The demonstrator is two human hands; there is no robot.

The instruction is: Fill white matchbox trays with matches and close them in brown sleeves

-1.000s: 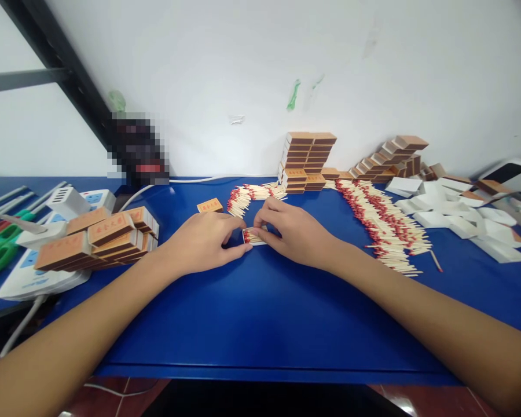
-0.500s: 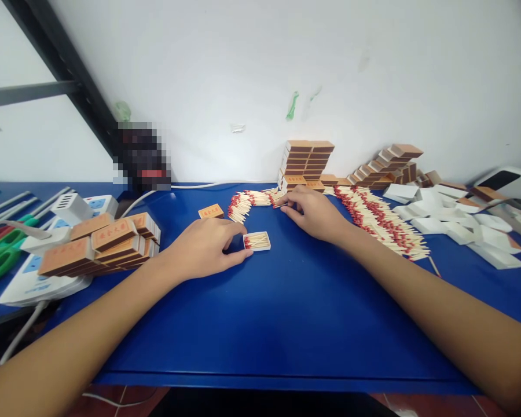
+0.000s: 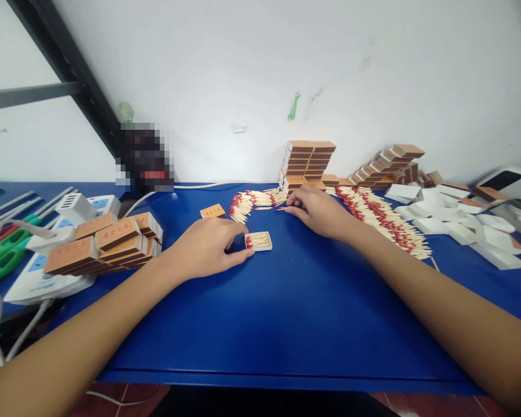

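A small white matchbox tray [image 3: 265, 249] with a layer of red-tipped matches in it lies on the blue table. My left hand [image 3: 208, 248] grips its left end between thumb and index finger. Further back, my right hand [image 3: 315, 209] pinches a match, whose red head sticks out to the left of the fingertips. Just beside those fingers a curved row of loose matches [image 3: 243, 207] lies on the table. A closed orange matchbox [image 3: 212, 211] rests behind my left hand.
Matchboxes stand stacked against the wall [image 3: 309, 159], with a leaning row [image 3: 386, 162] to their right. A broad band of matches [image 3: 386, 226] and white empty trays [image 3: 455, 217] lie at right. More matchboxes [image 3: 113, 243] are piled by a power strip [image 3: 47, 284] and green-handled scissors [image 3: 8, 260].
My right hand has drawn slightly away from the curved row of matches, with a match at its fingertips. My left hand stays on the tray. The view has shifted a little.
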